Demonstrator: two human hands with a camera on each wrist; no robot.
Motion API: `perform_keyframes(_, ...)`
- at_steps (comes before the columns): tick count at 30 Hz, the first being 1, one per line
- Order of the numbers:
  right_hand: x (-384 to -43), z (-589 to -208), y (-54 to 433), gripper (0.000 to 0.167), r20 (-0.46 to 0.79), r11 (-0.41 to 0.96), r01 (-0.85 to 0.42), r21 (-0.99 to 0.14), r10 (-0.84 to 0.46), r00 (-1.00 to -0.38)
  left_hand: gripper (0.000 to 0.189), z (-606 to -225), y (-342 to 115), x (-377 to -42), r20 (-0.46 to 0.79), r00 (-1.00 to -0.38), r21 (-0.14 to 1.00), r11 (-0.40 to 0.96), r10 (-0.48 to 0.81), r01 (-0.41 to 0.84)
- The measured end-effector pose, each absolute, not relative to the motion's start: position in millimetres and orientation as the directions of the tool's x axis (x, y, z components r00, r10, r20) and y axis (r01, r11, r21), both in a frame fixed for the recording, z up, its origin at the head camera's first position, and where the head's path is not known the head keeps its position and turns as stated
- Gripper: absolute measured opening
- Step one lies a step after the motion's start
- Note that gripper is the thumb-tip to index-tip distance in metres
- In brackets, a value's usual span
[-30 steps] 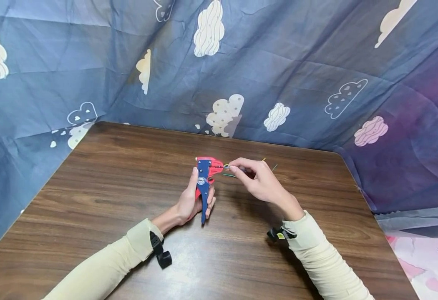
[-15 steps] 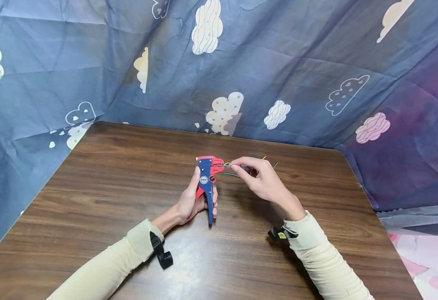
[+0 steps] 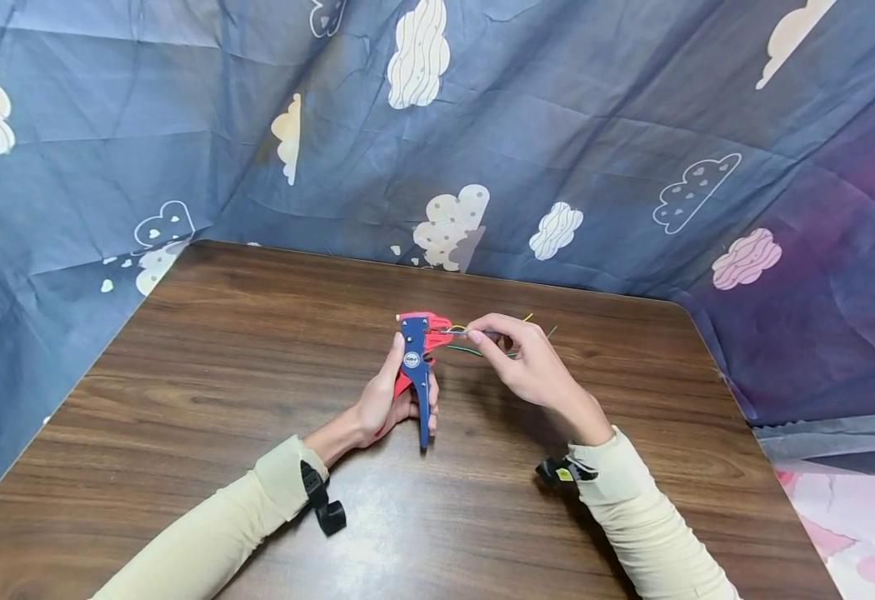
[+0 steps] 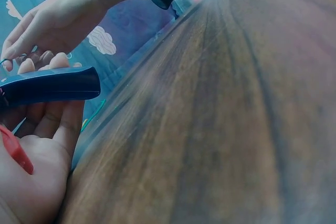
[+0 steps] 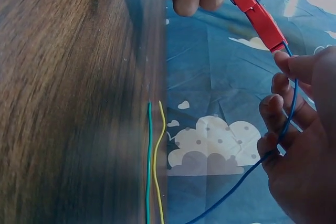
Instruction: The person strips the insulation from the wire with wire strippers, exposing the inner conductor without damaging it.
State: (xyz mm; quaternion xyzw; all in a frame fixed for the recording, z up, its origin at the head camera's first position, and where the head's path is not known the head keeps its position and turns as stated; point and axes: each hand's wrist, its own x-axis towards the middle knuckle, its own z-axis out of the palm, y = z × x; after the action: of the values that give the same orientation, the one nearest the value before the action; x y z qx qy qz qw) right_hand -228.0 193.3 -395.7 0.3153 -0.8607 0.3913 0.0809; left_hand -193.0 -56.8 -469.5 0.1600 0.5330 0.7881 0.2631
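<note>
Left hand [image 3: 377, 408] grips the wire stripper [image 3: 413, 375] above the table [image 3: 257, 350], right hand [image 3: 535, 367] pinches the blue wire [image 5: 295, 95] at the tool's red nose [image 3: 436, 340]; I'd hold it straight (no kinks) for squeezing.

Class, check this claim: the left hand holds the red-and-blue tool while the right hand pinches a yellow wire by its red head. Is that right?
Not quite: the right hand pinches a blue wire, not a yellow one, as the right wrist view shows. The rest stands: the left hand holds the tool, and the wire is by its red head.
</note>
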Motion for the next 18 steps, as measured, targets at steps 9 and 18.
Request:
perform_keyframes(9,-226.4,-394.8,195.7,0.013,0.387,0.493,-0.603,-0.628,-0.474,-0.791,0.097,-470.3,-54.6,-192.8,-0.029,-0.811,0.926,-0.289,0.585,-0.242)
perform_keyframes(18,-229.5,-392.0,198.9,0.016,0.463,0.473,-0.690,-0.548,-0.516,-0.721,0.098,-470.8,-56.3,-193.9,-0.020,-0.804,0.926,-0.292,0.595,-0.239)
